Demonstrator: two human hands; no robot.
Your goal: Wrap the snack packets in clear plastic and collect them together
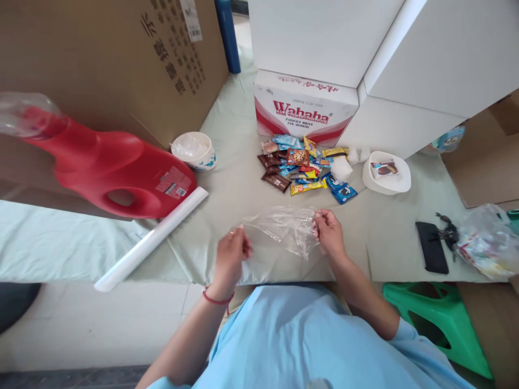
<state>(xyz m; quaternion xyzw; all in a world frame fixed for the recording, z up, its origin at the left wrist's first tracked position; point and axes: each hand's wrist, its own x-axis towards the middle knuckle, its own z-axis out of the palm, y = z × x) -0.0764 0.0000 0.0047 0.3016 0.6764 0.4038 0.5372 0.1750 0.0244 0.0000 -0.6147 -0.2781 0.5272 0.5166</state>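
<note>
A sheet of clear plastic film (284, 224) is stretched between my two hands above the cloth-covered table. My left hand (232, 251) pinches its left end, fingers closed. On the other side my right hand (329, 231) grips the bunched right end, from which a crumpled part hangs down. Just beyond the film lies a pile of small wrapped snacks (298, 158) in brown, blue and yellow packets. To its right stands a white plastic tub (387, 183) with a snack packet (384, 169) in it.
A red jug (121, 167) and a white roll (152, 240) lie at the left, near a paper bowl (197, 156). A Wahaba box (304, 111) stands behind the snacks. At the right are a black phone (432, 247), a plastic bag (488, 240) and a green stool (441, 324).
</note>
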